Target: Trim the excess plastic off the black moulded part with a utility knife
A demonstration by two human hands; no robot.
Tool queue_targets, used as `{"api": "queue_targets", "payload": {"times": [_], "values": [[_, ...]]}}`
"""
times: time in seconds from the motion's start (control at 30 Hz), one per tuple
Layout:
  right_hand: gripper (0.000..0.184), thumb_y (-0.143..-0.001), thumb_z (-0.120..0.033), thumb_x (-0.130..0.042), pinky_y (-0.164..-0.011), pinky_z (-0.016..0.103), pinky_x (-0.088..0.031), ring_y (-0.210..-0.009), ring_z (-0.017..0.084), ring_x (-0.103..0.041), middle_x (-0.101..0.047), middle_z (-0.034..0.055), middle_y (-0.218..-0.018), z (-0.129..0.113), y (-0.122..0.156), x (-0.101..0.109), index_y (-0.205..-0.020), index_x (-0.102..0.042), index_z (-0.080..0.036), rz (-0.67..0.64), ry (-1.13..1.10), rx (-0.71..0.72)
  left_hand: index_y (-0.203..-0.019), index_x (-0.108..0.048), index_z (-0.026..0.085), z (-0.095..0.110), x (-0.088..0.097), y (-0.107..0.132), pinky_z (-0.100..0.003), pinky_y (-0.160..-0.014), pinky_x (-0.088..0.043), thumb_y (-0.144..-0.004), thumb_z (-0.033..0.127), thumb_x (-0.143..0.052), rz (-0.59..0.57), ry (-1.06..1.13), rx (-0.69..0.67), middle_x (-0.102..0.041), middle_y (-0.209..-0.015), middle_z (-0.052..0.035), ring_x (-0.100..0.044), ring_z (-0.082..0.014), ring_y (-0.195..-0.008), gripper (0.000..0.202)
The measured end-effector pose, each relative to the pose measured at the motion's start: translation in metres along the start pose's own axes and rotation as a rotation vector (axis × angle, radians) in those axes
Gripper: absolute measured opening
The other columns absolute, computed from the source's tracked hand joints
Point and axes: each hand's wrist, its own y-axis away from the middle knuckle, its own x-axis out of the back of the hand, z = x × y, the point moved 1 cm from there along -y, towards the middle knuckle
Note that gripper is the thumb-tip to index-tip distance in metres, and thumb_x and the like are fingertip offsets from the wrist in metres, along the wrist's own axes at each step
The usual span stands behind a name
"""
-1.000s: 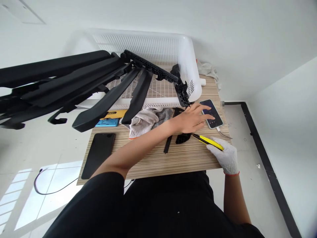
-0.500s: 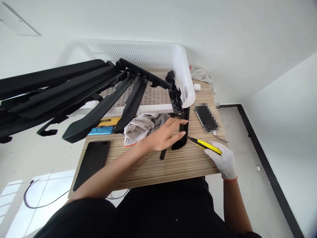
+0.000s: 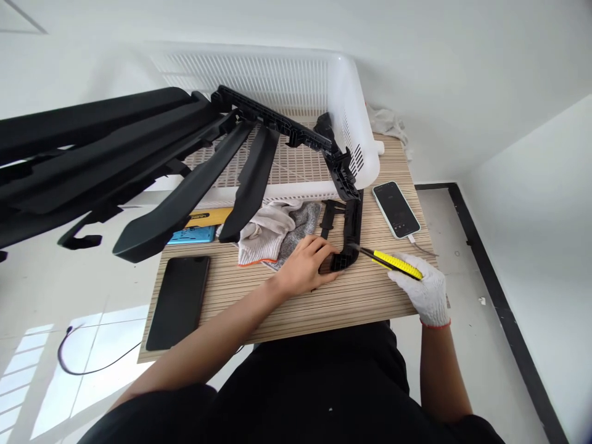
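My right hand (image 3: 423, 287), in a white knit glove, is closed around a yellow and black utility knife (image 3: 398, 264). The knife's tip meets the lower part of a long black plastic trim piece (image 3: 354, 225) lying on the table. My bare left hand (image 3: 305, 265) pinches the lower left end of that piece between thumb and fingers. A dark caliper (image 3: 328, 217) lies just left of the piece, its lower part hidden by my left hand. Beside it are a grey cloth (image 3: 303, 225) and a white glove (image 3: 266, 237).
A white plastic basket (image 3: 367, 142) stands at the back, with several long black trim pieces (image 3: 185, 206) lying across it and jutting out left over the table (image 3: 277, 317). A black phone (image 3: 178, 302) lies at left, a charging phone (image 3: 396, 209) at right.
My left hand has moved from resting over the trim piece with fingers outstretched to pinching its lower end. The knife has shifted slightly, still at the piece. The whole view has shifted a little.
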Motion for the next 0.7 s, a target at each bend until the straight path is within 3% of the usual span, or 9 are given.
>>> {"api": "queue_targets", "payload": {"times": [0.1, 0.57, 0.7], "values": [[0.042, -0.076, -0.046, -0.084, -0.099, 0.043, -0.059, -0.105, 0.028, -0.075, -0.080, 0.0050, -0.112, -0.0001, 0.0005, -0.0008, -0.112, -0.080, -0.026, -0.107, -0.014, 0.014, -0.116, -0.066, 0.021, -0.0005, 0.0005, 0.0015, -0.047, -0.103, -0.051, -0.089, 0.043, -0.073, 0.021, 0.013, 0.010, -0.068, -0.109, -0.0092, -0.057, -0.0289, -0.112, 0.036], [0.044, -0.076, -0.047, -0.083, -0.104, 0.048, -0.057, -0.111, 0.030, -0.074, -0.079, 0.0062, -0.117, -0.0002, -0.0046, -0.0024, -0.113, -0.080, -0.025, -0.047, -0.033, -0.011, -0.116, -0.067, 0.020, 0.0014, 0.0008, -0.0004, -0.048, -0.102, -0.045, -0.087, 0.044, -0.075, -0.012, -0.016, 0.052, -0.069, -0.112, -0.0095, -0.055, -0.0303, -0.114, 0.038], [0.043, -0.076, -0.047, -0.083, -0.104, 0.049, -0.057, -0.110, 0.031, -0.074, -0.079, 0.0061, -0.116, 0.0004, -0.0051, -0.0023, -0.113, -0.080, -0.026, -0.089, -0.032, 0.012, -0.119, -0.068, 0.023, 0.0019, 0.0025, -0.0019, -0.049, -0.105, -0.042, -0.087, 0.048, -0.074, -0.026, -0.002, 0.053, -0.068, -0.114, -0.0092, -0.055, -0.0305, -0.115, 0.041]]}}
